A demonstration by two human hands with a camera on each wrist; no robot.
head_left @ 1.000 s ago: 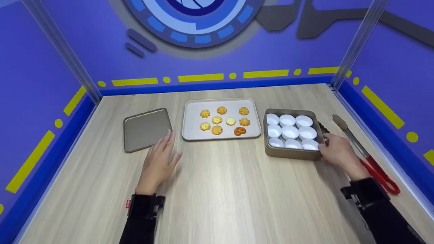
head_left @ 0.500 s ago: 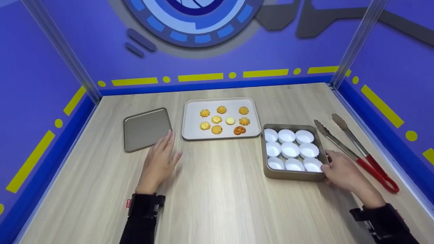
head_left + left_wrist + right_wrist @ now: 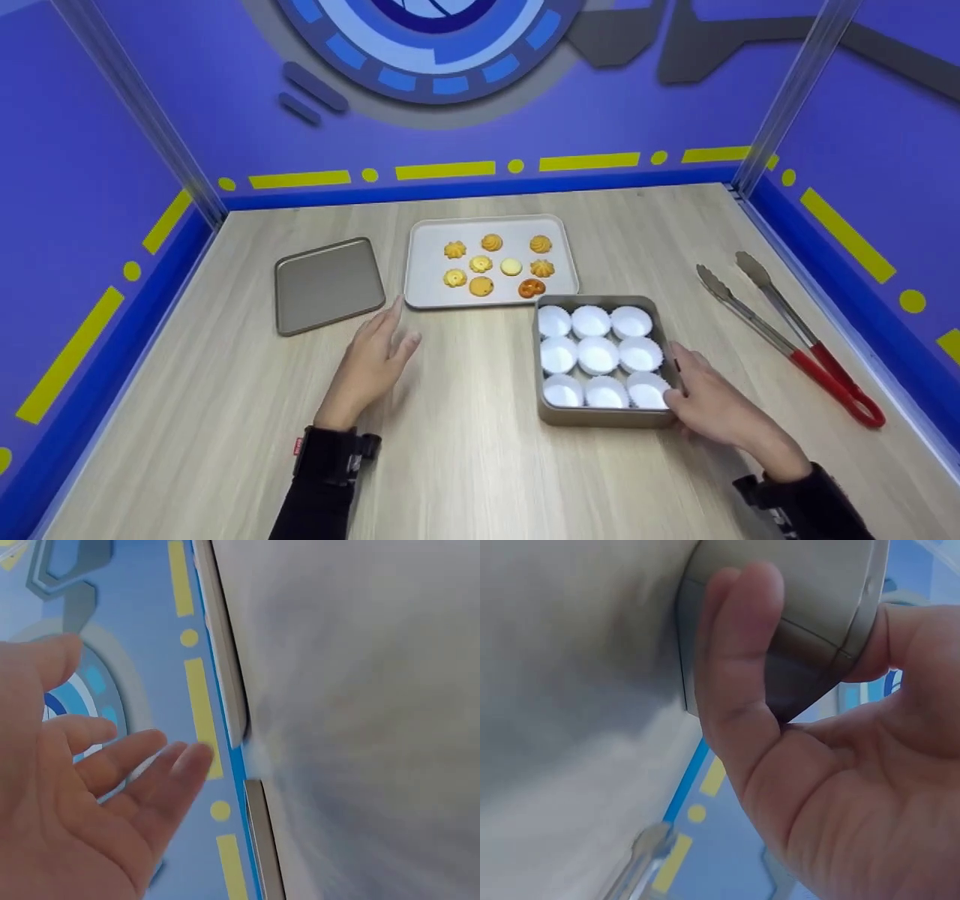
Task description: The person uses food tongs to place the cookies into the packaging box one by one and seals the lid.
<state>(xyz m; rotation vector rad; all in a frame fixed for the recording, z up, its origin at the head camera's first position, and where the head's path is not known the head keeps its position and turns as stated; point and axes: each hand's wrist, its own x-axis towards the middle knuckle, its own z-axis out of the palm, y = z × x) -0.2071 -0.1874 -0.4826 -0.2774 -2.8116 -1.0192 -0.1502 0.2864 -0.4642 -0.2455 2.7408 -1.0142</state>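
Observation:
A square metal tin with several white paper cups in rows stands right of centre, its back edge close to the front right of the tray. My right hand grips the tin's right side near the front corner. In the right wrist view that hand has its fingers against the tin's wall and its thumb at the rim. My left hand holds nothing, its fingers extended between the lid and the tray; the left wrist view shows the hand with its palm bare.
A pale tray with several cookies lies at the back middle. Left of it is a flat metal lid. Tongs with red handles lie at the right; blue panels enclose the back and sides.
My right hand has moved the tin toward the front and then left, away from the tongs, which are now fully exposed. My left hand has shifted slightly right.

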